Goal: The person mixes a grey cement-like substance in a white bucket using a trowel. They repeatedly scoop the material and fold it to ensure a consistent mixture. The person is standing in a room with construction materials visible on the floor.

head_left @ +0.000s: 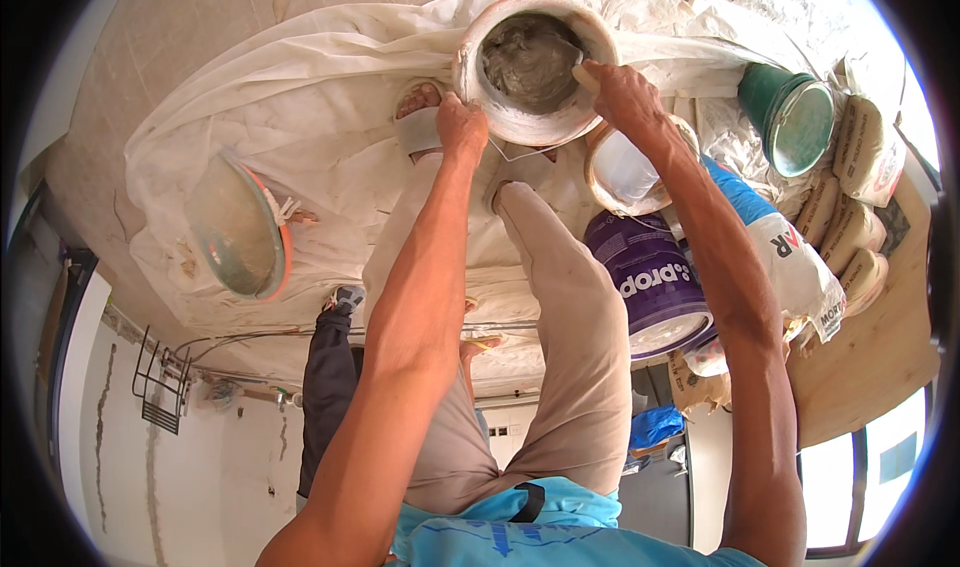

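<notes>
The left hand is gripping the left rim of the bucket and the right hand is clamping a pale tool at its right, with grey mix lying inside, so good stirring probably means bracing it firmly against the cloth beneath.

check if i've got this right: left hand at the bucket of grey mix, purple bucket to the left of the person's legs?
The side is wrong: the head view shows the purple bucket to the right of the person's legs. The left hand is at the bucket of grey mix.
</notes>
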Tool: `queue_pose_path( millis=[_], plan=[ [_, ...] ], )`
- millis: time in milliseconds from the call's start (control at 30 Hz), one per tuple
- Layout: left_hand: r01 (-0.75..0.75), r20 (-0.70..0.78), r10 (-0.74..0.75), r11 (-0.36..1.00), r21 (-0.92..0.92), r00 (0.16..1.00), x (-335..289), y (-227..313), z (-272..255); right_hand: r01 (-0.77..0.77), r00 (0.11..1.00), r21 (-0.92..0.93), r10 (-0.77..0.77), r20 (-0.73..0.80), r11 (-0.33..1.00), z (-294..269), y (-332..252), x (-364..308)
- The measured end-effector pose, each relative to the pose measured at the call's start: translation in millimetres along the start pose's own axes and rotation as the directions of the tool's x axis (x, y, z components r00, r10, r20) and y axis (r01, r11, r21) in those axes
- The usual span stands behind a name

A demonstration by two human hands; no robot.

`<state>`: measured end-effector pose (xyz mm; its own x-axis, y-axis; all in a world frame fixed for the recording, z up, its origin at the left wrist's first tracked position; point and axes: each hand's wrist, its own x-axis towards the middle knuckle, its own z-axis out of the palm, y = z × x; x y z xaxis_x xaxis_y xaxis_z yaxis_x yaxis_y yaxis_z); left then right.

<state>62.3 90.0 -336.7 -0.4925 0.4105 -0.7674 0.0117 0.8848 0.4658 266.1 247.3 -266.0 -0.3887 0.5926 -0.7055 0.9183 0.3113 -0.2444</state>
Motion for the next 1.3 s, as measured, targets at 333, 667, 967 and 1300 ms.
queue_pose_path(
  millis=[333, 667, 967, 1300],
  plan=[
    [-0.09, 0.023, 0.088, 0.99, 0.111, 0.996, 2.1, -10.9, -0.1, -0.234, 0.959, 0.454, 0.125, 0.256, 0.86, 12.5, -9.8, -23.5],
    [-0.059, 0.032, 0.057, 0.996, 0.07, 0.998, 8.7, -19.3, 2.6, 0.037, 0.997, 0.117, -0.028, -0.072, 0.993, 5.9, -1.1, -48.3],
    [-0.042, 0.029, 0.041, 0.999, 0.034, 0.999, 7.4, -16.7, 6.9, 0.081, 0.984, -0.215, -0.113, -0.141, 0.973, 8.8, -13.1, -18.2],
    [0.156, 0.209, -0.124, 0.977, -0.144, 0.97, -10.4, 15.7, -3.7, 0.015, 0.997, -0.021, -0.013, 0.071, 1.0, 5.7, -15.4, -6.6]
  ],
)
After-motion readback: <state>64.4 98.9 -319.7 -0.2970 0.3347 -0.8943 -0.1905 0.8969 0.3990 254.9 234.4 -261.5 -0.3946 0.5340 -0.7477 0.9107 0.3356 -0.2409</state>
